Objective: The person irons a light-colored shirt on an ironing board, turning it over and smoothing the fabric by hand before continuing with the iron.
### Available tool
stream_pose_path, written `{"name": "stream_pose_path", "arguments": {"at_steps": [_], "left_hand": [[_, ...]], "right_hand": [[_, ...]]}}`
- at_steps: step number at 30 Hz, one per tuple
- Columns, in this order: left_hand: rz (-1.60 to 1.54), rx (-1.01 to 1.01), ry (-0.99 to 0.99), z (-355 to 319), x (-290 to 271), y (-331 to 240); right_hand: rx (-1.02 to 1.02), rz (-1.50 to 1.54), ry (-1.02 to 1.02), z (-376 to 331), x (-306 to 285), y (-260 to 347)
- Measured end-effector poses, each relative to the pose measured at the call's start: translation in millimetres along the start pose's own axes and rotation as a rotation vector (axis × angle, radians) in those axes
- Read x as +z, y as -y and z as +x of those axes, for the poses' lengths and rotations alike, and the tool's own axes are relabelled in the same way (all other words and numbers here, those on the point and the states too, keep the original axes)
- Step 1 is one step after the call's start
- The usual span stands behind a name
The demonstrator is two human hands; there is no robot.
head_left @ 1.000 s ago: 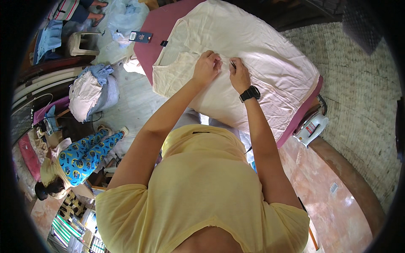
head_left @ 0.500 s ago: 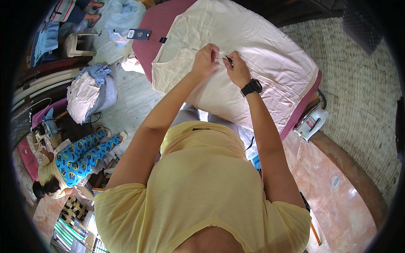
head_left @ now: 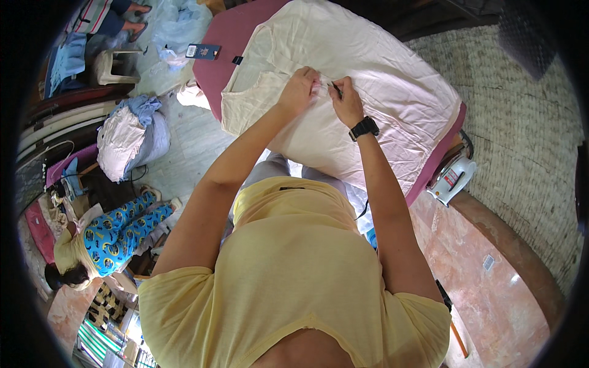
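The person's left hand (head_left: 299,91) is curled in, fingertips drawn close together over the front of a cream garment (head_left: 368,80); whether it grips the cloth cannot be told, as the spot by the fingertips is blurred. Just beside it, the right hand (head_left: 348,105) has its fingers narrowed around a small dark tool (head_left: 336,89), its tip directed toward the left hand. A black watch (head_left: 365,127) circles the right wrist. The garment lies spread beneath both hands on a maroon padded surface (head_left: 216,29), its neckline toward the left, with a small black label (head_left: 237,60) there. A dark blue tag (head_left: 203,51) lies near that label. By the right end of the surface is a white iron (head_left: 453,179). Well apart on the left sit a heap of clothes (head_left: 126,138), a pale stool (head_left: 115,67) and a translucent plastic bag (head_left: 179,27). At lower left, a co-worker in blue patterned trousers (head_left: 116,239) leans forward.
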State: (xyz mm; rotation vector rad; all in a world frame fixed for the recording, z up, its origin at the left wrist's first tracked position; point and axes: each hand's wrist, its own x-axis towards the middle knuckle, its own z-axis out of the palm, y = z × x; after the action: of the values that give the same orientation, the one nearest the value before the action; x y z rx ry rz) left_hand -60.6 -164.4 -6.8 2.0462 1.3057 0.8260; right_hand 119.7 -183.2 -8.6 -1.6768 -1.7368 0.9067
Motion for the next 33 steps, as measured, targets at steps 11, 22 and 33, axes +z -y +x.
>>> {"name": "stream_pose_path", "arguments": {"at_steps": [11, 22, 33], "left_hand": [[-0.144, -0.049, -0.005, 5.5, -4.4, 3.2], [-0.104, -0.064, -0.046, 4.0, 4.7, 5.2], [-0.052, -0.156, 0.286, -49.4, -48.3, 24.5]], "right_hand": [[-0.16, -0.216, 0.148, 6.1, -0.3, 25.0], [-0.153, -0.269, 0.116, 6.8, 9.8, 31.3], [0.01, -0.134, 0.115, 5.6, -18.0, 29.3]]}}
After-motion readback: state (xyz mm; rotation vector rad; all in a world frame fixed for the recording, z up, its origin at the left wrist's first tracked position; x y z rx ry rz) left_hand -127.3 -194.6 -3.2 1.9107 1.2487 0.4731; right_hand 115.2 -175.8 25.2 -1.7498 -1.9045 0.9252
